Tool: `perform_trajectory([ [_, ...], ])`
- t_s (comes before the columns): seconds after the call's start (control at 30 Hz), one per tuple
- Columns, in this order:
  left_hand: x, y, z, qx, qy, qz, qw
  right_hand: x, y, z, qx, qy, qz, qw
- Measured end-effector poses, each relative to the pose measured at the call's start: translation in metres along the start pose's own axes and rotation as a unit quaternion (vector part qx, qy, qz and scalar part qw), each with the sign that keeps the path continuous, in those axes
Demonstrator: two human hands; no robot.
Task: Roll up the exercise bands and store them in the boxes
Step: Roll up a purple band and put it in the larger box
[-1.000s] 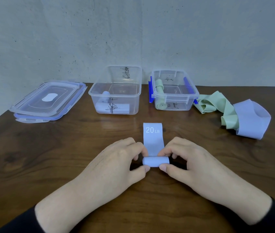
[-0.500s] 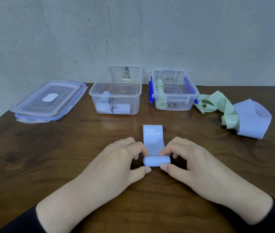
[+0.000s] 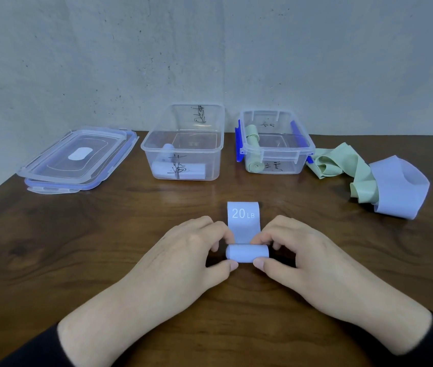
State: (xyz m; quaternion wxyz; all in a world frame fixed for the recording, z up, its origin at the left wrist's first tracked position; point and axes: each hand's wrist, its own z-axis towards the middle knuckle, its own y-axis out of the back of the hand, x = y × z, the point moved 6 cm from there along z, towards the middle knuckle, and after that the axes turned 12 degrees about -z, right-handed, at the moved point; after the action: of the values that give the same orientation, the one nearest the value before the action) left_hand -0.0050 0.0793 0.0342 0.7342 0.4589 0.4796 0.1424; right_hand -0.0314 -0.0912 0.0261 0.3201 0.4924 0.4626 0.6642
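Both hands are down on the wooden table (image 3: pixel 77 247), working a pale blue band (image 3: pixel 244 229) that is partly rolled: the left hand (image 3: pixel 183 260) pinches the left end of the roll between thumb and curled fingers, and the right hand (image 3: pixel 303 263) pinches the right end the same way. The unrolled tail lies flat on the table beyond the fingers, printed "20 LB". Farther back stand two clear boxes side by side: the left box (image 3: pixel 183 165) has pale rolls inside, and the right box (image 3: pixel 276 154) (the one with blue clips) holds rolled green bands. Two lids (image 3: pixel 77 157) are stacked at far left. Off to the right a loose green band (image 3: pixel 342 165) lies crumpled, touching a loose blue band (image 3: pixel 401 186).
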Motion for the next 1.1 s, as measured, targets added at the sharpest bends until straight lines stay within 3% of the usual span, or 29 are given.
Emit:
perform_trajectory([
  [1.1, -0.0006, -0.0003, -0.0003, -0.003, -0.01, -0.004, 1.0, 0.0016, 0.0019, 0.0003, -0.004, 0.001, 0.003, 1.0],
])
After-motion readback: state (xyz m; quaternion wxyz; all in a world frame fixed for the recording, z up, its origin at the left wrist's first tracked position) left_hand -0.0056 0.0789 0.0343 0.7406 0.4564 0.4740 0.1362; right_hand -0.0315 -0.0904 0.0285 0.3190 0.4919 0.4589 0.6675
